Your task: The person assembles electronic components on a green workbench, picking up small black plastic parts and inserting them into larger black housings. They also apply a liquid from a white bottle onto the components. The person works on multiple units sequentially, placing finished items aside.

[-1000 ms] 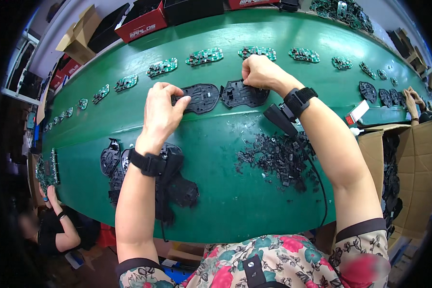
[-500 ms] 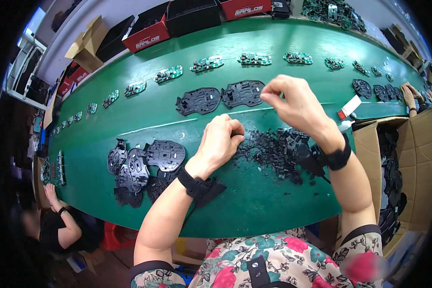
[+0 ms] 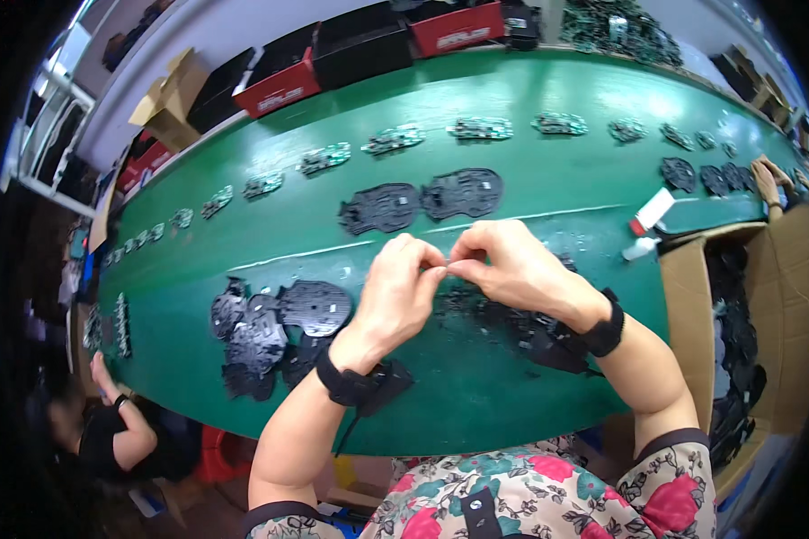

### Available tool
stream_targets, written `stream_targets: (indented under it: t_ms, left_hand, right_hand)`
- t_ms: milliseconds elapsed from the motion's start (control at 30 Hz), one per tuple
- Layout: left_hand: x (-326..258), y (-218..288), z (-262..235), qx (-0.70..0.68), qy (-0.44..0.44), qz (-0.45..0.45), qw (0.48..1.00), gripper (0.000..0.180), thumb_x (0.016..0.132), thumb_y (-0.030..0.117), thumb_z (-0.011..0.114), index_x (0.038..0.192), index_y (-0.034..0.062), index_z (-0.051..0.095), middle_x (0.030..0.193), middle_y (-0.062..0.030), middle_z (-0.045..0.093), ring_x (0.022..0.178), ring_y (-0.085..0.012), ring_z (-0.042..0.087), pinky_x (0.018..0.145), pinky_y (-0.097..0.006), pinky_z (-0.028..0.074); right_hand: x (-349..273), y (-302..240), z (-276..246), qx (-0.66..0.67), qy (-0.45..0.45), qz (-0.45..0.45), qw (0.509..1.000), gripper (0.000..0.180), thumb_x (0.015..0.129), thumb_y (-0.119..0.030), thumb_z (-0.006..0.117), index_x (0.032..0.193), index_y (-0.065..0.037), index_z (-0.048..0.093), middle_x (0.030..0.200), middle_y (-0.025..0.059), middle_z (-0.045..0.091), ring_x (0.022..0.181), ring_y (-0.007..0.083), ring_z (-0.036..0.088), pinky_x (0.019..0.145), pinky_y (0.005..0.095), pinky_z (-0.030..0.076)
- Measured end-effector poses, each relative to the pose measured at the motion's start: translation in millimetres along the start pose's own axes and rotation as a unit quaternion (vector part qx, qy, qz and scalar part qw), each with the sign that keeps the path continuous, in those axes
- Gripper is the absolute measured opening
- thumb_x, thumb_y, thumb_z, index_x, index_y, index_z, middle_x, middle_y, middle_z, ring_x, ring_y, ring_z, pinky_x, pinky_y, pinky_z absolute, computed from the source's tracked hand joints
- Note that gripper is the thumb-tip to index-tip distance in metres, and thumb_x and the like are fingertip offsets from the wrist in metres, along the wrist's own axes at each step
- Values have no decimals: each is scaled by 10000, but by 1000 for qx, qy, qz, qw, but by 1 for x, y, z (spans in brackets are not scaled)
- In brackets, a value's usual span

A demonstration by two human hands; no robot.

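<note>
Left hand (image 3: 395,292) and right hand (image 3: 503,268) pinch fingertips together on something too small to identify; two black plastic plates (image 3: 421,201) just beyond them on desk (image 3: 548,180).

pinched part hidden between fingertips (image 3: 436,262)

Matt black plastic shells (image 3: 315,305); smooth green belt (image 3: 530,180) with slight sheen; brown cardboard box (image 3: 692,305).

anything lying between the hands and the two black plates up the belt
Nothing visible: only bare green belt lies between the left hand and right hand, fingertips pinched together, and the two black plates.
</note>
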State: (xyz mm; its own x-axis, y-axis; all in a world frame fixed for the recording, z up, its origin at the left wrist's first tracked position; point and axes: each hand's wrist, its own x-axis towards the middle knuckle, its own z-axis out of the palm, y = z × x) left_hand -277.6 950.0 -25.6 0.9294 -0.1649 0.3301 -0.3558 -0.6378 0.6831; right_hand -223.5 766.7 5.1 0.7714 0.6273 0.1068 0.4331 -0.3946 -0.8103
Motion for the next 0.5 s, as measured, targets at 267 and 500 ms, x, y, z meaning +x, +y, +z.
stream_targets:
  t_ms: [267, 500]
  left_hand:
    - [11, 1, -25, -93, 29, -82, 992, 119, 850, 67, 677, 937, 2, 627, 880, -58, 623, 832, -139, 601, 763, -288, 488]
    - [69, -48, -43, -84, 46, -233, 968, 134, 801, 109, 693, 877, -1, 685, 787, -37, 662, 724, -93, 588, 687, -243, 481]
  right_hand:
    - [27, -23, -2, 42, -22, 60, 997, 205, 839, -158, 610, 858, 42, 652, 749, 201, 648, 704, 310, 652, 650, 399, 502]
    - [94, -3, -8, -7, 74, 55, 996, 207, 819, -187, 645, 847, 12, 692, 781, 198, 685, 759, 300, 688, 701, 383, 530]
